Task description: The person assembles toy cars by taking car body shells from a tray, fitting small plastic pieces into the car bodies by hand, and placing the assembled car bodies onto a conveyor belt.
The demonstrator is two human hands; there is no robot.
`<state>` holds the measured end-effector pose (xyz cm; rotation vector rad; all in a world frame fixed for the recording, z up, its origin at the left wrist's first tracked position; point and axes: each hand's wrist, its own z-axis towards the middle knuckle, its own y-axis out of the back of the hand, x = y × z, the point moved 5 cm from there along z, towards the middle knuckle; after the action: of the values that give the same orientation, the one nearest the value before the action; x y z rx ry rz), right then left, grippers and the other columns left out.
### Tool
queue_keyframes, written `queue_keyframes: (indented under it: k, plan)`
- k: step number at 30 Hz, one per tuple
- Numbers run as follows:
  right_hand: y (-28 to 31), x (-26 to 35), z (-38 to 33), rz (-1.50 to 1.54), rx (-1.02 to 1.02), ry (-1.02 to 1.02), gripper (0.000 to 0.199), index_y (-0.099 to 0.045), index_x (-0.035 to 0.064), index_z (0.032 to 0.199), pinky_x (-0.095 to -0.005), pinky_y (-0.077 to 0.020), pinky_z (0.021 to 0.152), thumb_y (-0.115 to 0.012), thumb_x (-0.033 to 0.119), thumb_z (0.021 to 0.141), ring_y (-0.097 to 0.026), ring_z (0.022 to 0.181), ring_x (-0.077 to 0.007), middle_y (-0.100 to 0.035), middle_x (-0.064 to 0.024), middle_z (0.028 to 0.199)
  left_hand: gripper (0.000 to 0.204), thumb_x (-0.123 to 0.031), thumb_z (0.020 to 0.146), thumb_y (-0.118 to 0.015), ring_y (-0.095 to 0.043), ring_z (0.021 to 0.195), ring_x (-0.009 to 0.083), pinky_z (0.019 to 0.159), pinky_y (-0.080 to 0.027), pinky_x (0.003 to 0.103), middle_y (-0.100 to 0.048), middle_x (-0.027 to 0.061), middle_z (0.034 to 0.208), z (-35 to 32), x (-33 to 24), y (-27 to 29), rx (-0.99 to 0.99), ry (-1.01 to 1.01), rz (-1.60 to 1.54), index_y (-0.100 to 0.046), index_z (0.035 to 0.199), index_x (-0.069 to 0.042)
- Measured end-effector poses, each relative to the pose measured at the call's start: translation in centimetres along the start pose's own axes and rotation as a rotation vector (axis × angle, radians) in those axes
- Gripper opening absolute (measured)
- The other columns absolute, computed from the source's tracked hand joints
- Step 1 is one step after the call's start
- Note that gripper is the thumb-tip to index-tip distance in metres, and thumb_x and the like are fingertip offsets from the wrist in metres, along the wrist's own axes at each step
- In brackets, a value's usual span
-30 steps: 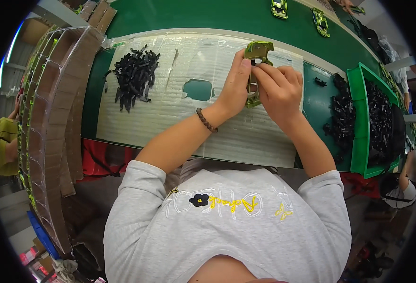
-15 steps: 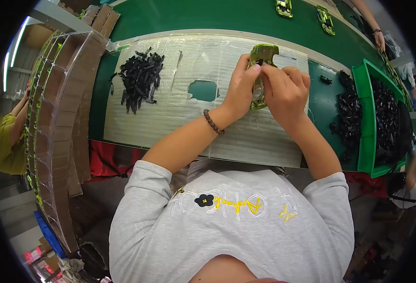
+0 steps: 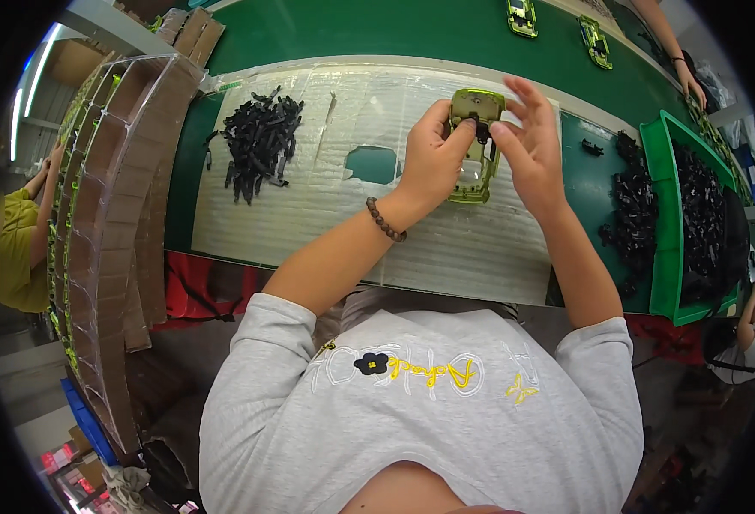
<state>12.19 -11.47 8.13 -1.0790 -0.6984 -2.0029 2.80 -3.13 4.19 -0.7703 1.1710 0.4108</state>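
A shiny yellow-green toy car body shell (image 3: 470, 190) is held upright over the mat, its hollow inside facing me. My left hand (image 3: 431, 163) grips its left side, thumb pressed beside a small black plastic part (image 3: 482, 132) within the shell. On the shell's other side is my right hand (image 3: 535, 158), its fingers spread and raised. The right thumb tip lies close to the shell's right edge; whether it touches cannot be told. Nothing shows in the right hand.
Black strip-like parts (image 3: 260, 141) lie heaped on the pale mat (image 3: 309, 231). To the right are loose black parts (image 3: 633, 210) and a green crate (image 3: 664, 231) of more. Two similar shells (image 3: 596, 43) rest on the green far surface. Cardboard trays (image 3: 107, 231) stand left; other people are nearby.
My right hand has come off the shell and moved slightly right, its fingers opening from a pinch. The shell now faces me more fully, still in my left hand.
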Motion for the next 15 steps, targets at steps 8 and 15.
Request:
queue_keyframes:
  k: [8,15]
  plan:
    - [-0.3,-2.5,-0.4,0.1,-0.029,-0.315,0.025,-0.054,-0.0024,0.112,-0.0236,-0.0469,0.074,-0.054,0.006,0.089,-0.058,0.082,-0.0089,-0.063,-0.005,0.091,0.013,-0.008,0.085,-0.054,-0.047,0.062,0.0038,0.053,-0.039,0.022,-0.056,0.0006,0.073,-0.1,0.8,-0.3,-0.03,-0.054,0.049,-0.056,0.094,0.001]
    - [-1.0,-1.5,-0.2,0.06,-0.033,-0.287,0.023,-0.056,-0.0022,0.109,-0.0246,-0.047,0.073,-0.056,0.003,0.086,-0.059,0.079,-0.0117,-0.064,-0.0056,0.091,0.013,-0.011,0.08,-0.056,-0.05,0.063,0.0099,0.055,-0.042,0.027,-0.058,0.0081,0.07,-0.3,0.1,-0.4,-0.091,-0.082,0.091,-0.054,0.085,0.001]
